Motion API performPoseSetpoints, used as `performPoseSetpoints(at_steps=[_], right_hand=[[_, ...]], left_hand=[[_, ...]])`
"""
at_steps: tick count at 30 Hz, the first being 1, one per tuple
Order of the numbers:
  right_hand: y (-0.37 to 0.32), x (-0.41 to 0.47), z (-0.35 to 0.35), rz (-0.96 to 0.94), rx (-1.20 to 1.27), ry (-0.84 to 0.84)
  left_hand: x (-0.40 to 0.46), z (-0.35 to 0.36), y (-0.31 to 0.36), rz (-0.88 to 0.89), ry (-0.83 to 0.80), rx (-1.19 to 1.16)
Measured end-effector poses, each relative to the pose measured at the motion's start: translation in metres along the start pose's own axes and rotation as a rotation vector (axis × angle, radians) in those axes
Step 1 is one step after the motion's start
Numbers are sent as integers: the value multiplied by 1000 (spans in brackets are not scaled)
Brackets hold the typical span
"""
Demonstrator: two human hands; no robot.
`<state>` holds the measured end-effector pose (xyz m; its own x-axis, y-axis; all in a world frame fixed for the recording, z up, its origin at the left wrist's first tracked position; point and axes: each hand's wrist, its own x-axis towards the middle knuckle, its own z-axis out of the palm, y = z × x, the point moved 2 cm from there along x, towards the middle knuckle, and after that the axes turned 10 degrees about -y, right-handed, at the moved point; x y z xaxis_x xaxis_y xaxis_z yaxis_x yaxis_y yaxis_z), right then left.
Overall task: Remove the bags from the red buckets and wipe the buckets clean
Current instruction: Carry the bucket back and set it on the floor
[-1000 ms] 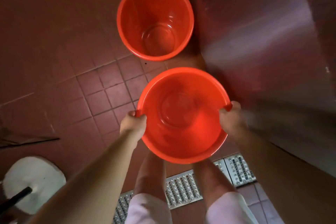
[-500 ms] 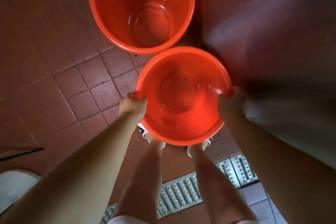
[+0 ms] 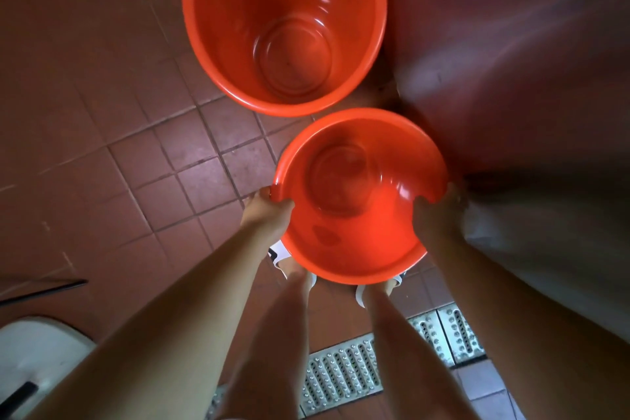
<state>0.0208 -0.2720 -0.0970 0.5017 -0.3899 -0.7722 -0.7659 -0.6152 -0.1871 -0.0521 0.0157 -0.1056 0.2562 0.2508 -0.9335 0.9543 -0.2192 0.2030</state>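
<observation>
Left hand grips near red bucket rim, thumb inside; bucket held above tiled floor, mouth up, axis near vertical; right hand grips opposite rim; far red bucket stands upright beyond.

2 round red plastic buckets show, both open at the top with shiny bare insides. The bigger red bucket stands at the upper middle of the frame. The smaller red bucket sits just below it, near the middle, tipped a little.
</observation>
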Motion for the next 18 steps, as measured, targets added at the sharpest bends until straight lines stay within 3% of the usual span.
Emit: performPoseSetpoints(at_steps=[7, 12, 15, 18], right_hand=[[-115, -12, 1, -425, -23, -28], [-210, 26, 6, -488, -162, -34], [-240, 49, 10, -485, -259, 29], [-255, 71, 13, -445, -326, 78]], left_hand=[[11, -64, 56, 87, 105, -77], [47, -124, 100, 132, 230, -93], [69, -146, 116, 144, 331, -93], [91, -154, 124, 138, 331, -141]])
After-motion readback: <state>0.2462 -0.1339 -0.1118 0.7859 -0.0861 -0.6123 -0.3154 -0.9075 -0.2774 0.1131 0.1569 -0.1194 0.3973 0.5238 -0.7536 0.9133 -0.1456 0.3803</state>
